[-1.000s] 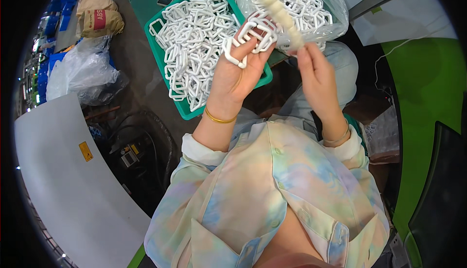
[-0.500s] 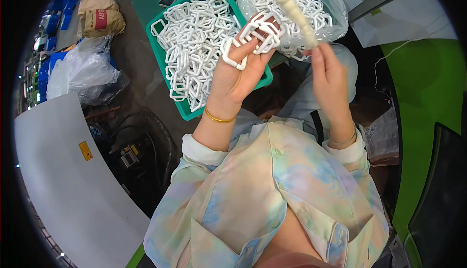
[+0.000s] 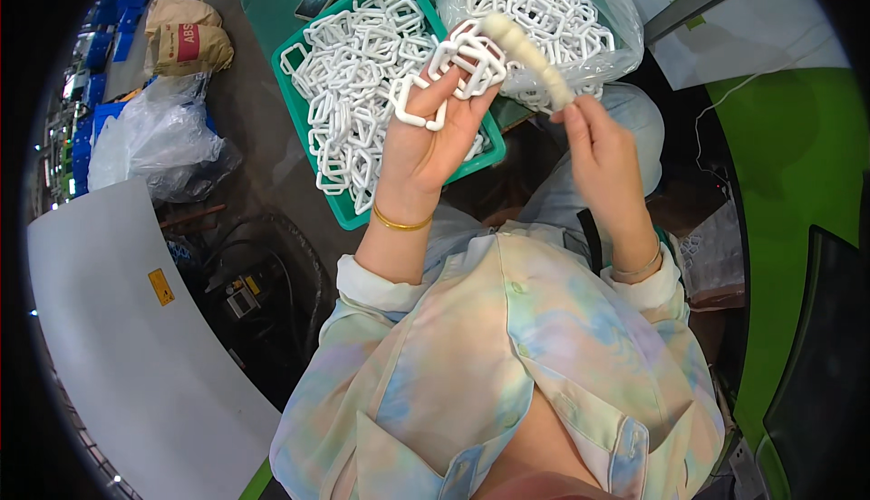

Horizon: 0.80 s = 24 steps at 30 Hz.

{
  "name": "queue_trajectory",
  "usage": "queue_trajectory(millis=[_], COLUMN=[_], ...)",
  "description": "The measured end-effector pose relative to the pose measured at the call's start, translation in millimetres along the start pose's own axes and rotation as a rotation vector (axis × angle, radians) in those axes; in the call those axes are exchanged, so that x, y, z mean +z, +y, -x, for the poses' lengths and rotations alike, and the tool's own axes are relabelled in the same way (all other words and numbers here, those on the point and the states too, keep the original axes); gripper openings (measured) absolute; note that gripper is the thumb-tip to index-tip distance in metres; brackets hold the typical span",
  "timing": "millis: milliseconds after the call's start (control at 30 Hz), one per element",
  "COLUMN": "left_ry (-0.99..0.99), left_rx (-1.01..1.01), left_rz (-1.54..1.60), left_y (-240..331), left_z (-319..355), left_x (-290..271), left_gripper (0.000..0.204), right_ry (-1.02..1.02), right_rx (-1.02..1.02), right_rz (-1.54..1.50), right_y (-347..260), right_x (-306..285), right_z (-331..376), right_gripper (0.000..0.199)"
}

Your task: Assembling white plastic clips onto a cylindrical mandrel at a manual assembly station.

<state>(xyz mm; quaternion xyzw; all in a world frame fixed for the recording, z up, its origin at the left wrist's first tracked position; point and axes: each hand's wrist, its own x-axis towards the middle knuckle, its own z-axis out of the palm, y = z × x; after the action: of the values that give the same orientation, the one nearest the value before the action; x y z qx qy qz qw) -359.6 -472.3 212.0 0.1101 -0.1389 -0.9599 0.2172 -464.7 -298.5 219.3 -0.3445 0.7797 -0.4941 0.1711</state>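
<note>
Fingers [image 3: 438, 94] | left hand [image 3: 433, 142]: half-curled, holding links [image 3: 488, 86] | right hand [image 3: 607, 153]: pinching stick [image 3: 524, 47]

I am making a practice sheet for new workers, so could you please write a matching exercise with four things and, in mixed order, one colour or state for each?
Things:
1. left hand
2. right hand
3. tray
4. paper sack

Colours and states:
A. gripping one end of a long cream-coloured piece
B. brown
C. holding several white links
D. green

Right pairs: 1-C, 2-A, 3-D, 4-B
</note>
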Motion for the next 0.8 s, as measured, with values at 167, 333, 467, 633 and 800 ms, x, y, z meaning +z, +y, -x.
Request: queue_trajectory(millis=[167, 333, 467, 633, 800], left_ry=[-0.001, -0.051, -0.014, -0.122, -0.283], left_rx=[0.015, 0.041, 0.193, 0.418, 0.590], left_rz=[-0.103, -0.249, -0.775, -1.541, -2.143], left_y=[-1, 0, 17, 33, 34], left_z=[-2, -9, -34, -75, -88], left_x=[5, 16, 22, 38, 79], left_gripper=[0.045, 0.049, 0.044, 0.034, 0.031], right_ry=[-0.007, 0.153, 0.227, 0.258, 0.271], right_rx=[-0.018, 0.071, 0.053, 0.086, 0.181], right_rz=[0.015, 0.040, -0.047, -0.067, -0.067], right_y=[-4, 10, 12, 28, 32], right_x=[-3, -21, -39, -47, -56], right_z=[4, -8, -9, -4, 2], right_gripper=[0.024, 0.029, 0.032, 0.031, 0.032])
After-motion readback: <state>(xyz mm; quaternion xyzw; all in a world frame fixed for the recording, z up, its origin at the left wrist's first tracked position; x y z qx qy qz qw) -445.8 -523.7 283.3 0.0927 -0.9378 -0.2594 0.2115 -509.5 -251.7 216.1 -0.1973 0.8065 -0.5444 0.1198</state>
